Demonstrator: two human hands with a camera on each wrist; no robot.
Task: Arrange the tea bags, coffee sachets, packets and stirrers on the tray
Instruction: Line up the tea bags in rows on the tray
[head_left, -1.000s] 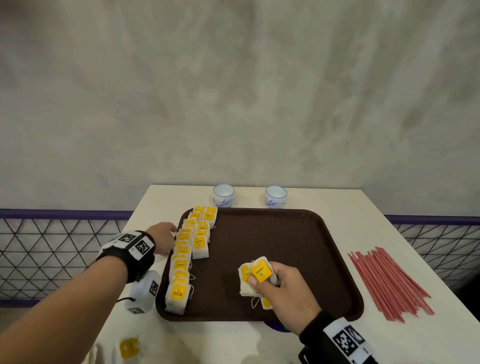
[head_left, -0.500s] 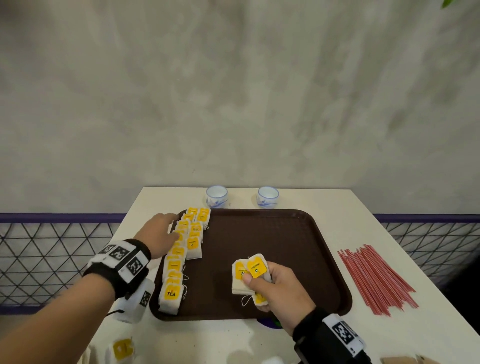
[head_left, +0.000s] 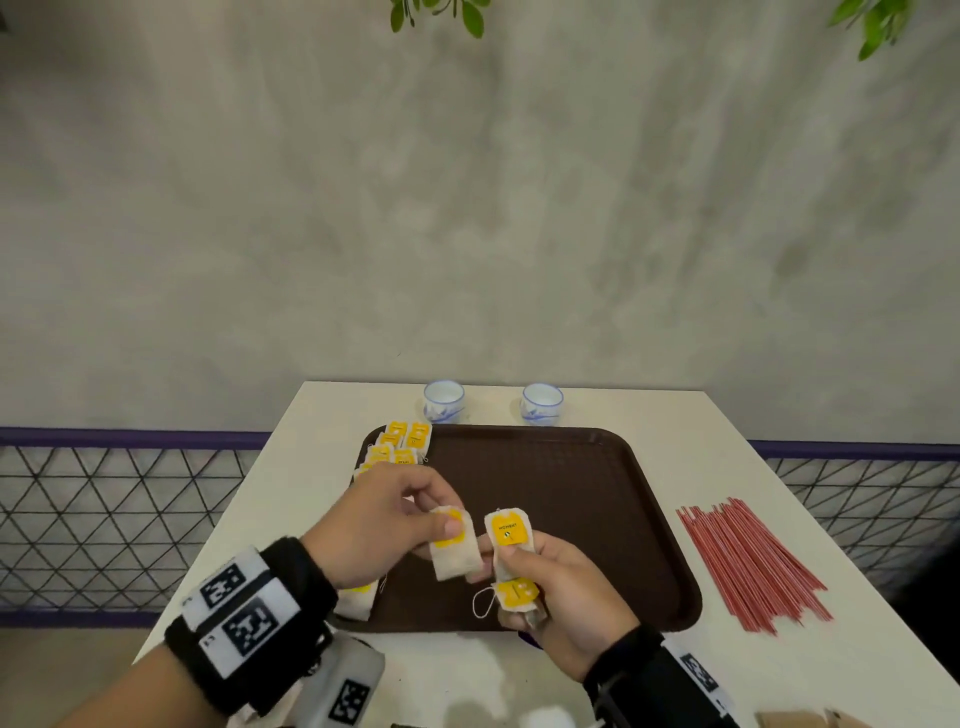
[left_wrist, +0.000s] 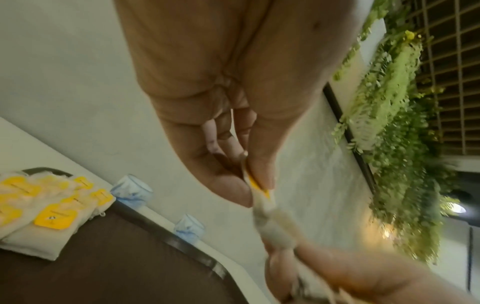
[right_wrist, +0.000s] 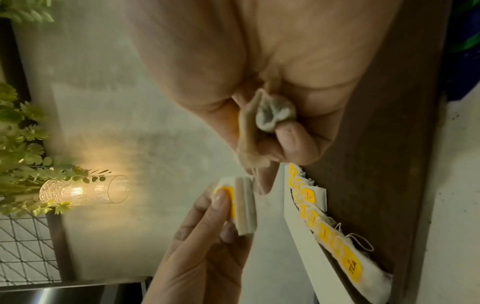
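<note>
Over the brown tray (head_left: 571, 483), my left hand (head_left: 384, 525) pinches one white tea bag (head_left: 453, 545) with a yellow tag between thumb and fingers. My right hand (head_left: 561, 592) grips a small bunch of tea bags (head_left: 511, 535), one tag hanging low with its string loop. The two hands are close together, bags nearly touching. In the left wrist view the pinched tea bag (left_wrist: 259, 191) shows edge-on; in the right wrist view the same tea bag (right_wrist: 241, 207) sits under the left thumb. Rows of tea bags (head_left: 402, 441) lie along the tray's left side.
A bundle of red stirrers (head_left: 748, 561) lies on the white table (head_left: 675, 415) right of the tray. Two small blue-and-white cups (head_left: 443, 400) (head_left: 542, 402) stand behind the tray. A mesh railing runs on both sides of the table. Brown paper shows at the bottom right.
My left hand has come from the tea bag rows at the tray's left over to my right hand and now pinches one tea bag from the bunch. The right hand stayed roughly in place.
</note>
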